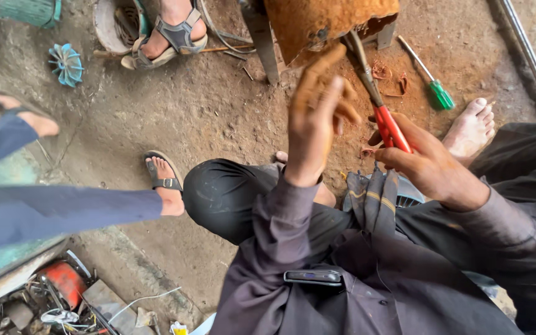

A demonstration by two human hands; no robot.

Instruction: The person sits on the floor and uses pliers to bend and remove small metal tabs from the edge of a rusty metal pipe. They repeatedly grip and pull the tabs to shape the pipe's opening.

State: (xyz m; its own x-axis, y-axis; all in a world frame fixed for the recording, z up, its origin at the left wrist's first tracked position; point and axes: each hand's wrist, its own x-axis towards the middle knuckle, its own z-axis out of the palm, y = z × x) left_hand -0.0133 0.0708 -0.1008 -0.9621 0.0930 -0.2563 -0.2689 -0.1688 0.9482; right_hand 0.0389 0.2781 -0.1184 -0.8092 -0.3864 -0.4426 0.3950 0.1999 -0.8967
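1. Right hand [426, 162] grips the red handles of the pliers [376, 102], fingers wrapped tight.
2. Plier tips sit up against the rusty block [324, 22], on the dirt floor ahead of the knees.
3. Left hand [316, 118] hangs raised, fingers loosely spread, holding nothing, just below the block.
4. Green screwdriver [432, 84] lies on the ground to the right.
5. Sandalled foot [164, 177] stands at left.

Red-handled pliers [384, 110], tilted, jaws up against rusty orange metal piece [317, 22]
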